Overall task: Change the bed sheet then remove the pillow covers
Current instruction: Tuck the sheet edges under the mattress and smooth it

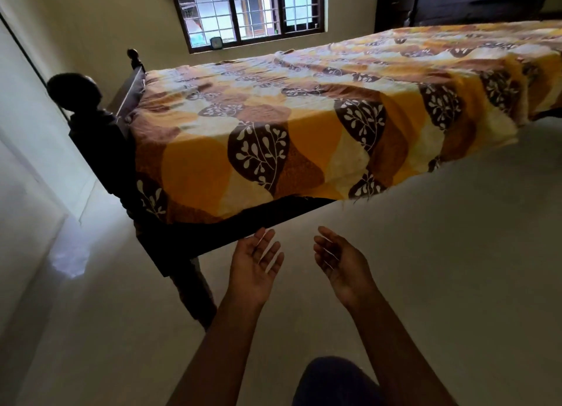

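Both hands are empty, fingers spread and relaxed, palms turned up: the left hand [255, 264] and right hand [340, 262] hover side by side above the pale floor [441, 253], just short of the bed's dark wooden frame [194, 238]. The leaf-patterned orange, brown and cream bed sheet [273, 125] covers the mattress and hangs over its near side. Its long axis runs from near left to far right. Beyond are a barred window [246, 10] and a dark wardrobe [471, 0].

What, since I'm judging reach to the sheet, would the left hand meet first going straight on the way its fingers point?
The left hand would probably meet the bed's dark side rail first, just below the hanging edge of the bed sheet, though depth is unclear.
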### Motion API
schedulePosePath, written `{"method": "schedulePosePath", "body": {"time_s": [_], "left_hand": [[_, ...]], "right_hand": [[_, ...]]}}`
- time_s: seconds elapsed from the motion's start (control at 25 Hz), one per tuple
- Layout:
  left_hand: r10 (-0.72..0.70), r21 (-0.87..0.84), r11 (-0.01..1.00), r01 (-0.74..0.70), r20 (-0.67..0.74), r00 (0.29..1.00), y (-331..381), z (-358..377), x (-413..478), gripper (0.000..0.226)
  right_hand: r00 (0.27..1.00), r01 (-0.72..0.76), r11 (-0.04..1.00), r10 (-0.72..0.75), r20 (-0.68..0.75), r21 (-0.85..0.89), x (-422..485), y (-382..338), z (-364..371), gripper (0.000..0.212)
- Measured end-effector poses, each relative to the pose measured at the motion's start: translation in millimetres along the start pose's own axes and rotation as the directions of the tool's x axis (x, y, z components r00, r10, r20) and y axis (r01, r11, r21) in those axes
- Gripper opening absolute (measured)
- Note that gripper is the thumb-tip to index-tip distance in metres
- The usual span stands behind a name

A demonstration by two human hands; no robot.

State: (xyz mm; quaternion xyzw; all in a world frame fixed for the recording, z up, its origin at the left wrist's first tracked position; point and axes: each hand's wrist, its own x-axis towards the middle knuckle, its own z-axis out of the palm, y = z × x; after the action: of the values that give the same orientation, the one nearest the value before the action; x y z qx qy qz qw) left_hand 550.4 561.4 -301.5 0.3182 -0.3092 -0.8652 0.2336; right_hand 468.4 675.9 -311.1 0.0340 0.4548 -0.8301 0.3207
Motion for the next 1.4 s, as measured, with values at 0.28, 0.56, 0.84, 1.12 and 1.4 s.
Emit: {"method": "schedulePosePath", "body": {"time_s": [0.28,0.56,0.84,1.12,1.4], "left_hand": [[-0.017,0.069,0.998,0.016,0.012,1.000,-59.7,80.8,12.6,0.038],[-0.089,0.156,0.985,0.077,0.071,0.993,-98.2,144.0,70.5,0.072],[-0.010,0.230,0.973,0.003,0.032,0.999,-106.7,167.1,127.1,0.048],[-0.279,0.132,0.950,0.285,-0.057,0.959,-82.7,176.9,84.8,0.027],[-0.341,-0.015,0.939,0.344,0.089,0.936,-19.8,160.7,43.7,0.022]], "right_hand": [[0.994,0.040,0.999,-0.039,-0.098,0.010,29.7,-53.4,-36.3,0.013],[0.973,0.094,0.969,-0.041,-0.228,0.228,109.1,-100.0,-83.8,0.032],[0.971,0.072,0.985,-0.033,-0.235,0.159,153.3,-118.4,-74.0,0.020],[0.952,0.066,0.961,0.021,-0.306,0.270,147.3,-111.7,-68.2,0.019],[0.982,0.005,0.952,0.053,-0.183,0.305,132.3,-104.8,-47.9,0.011]]}}
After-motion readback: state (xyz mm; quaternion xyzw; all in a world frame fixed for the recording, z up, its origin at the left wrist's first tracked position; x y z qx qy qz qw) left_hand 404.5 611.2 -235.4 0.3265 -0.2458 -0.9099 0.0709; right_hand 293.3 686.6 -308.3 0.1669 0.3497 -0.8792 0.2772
